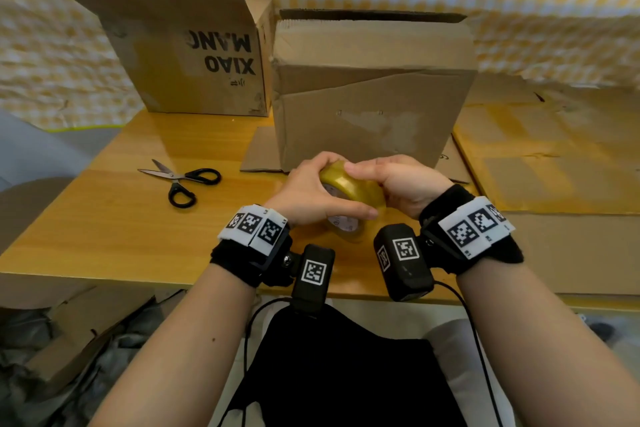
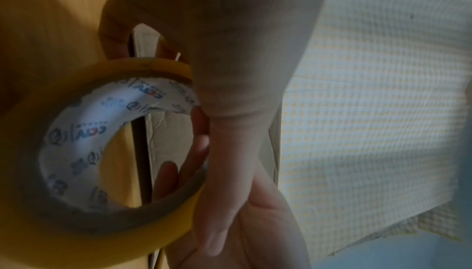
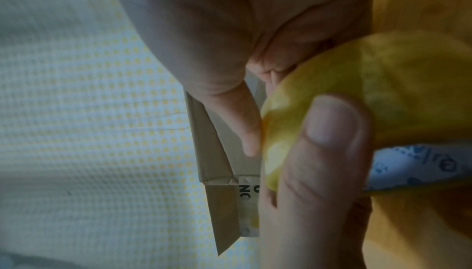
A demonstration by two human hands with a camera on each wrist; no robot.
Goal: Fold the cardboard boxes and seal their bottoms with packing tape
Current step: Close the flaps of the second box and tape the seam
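I am holding the packing tape roll point(image 1: 353, 189) just above the wooden table point(image 1: 104, 218), in front of the plain cardboard box point(image 1: 374, 87); my left hand point(image 1: 308, 191) is curling round its near side, thumb lying along the yellowish outer band, fingers over the top; my right hand point(image 1: 398, 184) is gripping the far side, its fingertips point(image 3: 249, 132) pressing on the tape surface. Black-handled scissors point(image 1: 183, 180) are lying open to the left; the printed box point(image 1: 187, 55) is standing behind them, flaps up; flattened cardboard point(image 1: 554, 149) is lying at the right.

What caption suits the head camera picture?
Both hands grip a tape roll before a cardboard box.
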